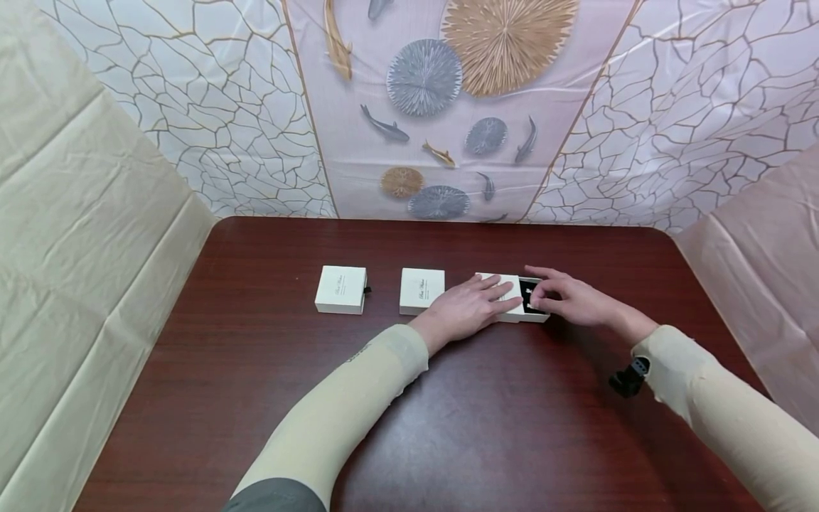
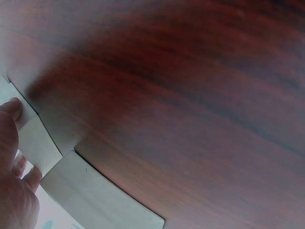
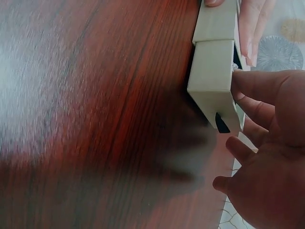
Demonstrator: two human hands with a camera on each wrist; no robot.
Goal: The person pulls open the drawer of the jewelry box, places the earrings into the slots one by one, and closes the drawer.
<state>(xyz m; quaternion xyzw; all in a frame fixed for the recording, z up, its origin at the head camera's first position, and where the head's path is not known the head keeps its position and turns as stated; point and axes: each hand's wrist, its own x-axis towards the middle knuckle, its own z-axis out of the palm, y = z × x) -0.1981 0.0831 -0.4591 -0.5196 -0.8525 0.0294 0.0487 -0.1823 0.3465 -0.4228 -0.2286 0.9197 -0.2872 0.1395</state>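
In the head view, my left hand (image 1: 470, 302) rests with spread, straight fingers on the white cover of a small jewelry box (image 1: 510, 317). Its thumb (image 3: 213, 2) touches the box's near side in the right wrist view. The box's drawer (image 3: 212, 67) is slid out to the right, with a dark pull ribbon (image 3: 222, 123) on its end. Over the drawer's black insert (image 1: 526, 286), my right hand (image 1: 572, 299) brings thumb and forefinger together on a small sparkling earring (image 3: 235, 66). The fingers cover most of it.
Two closed white boxes stand to the left, one box (image 1: 422, 290) beside my left forearm and another box (image 1: 341, 290) further off, with a black ribbon. All are on the dark red wooden table (image 1: 486, 427). A patterned cloth (image 1: 429, 156) hangs behind the table's far edge.
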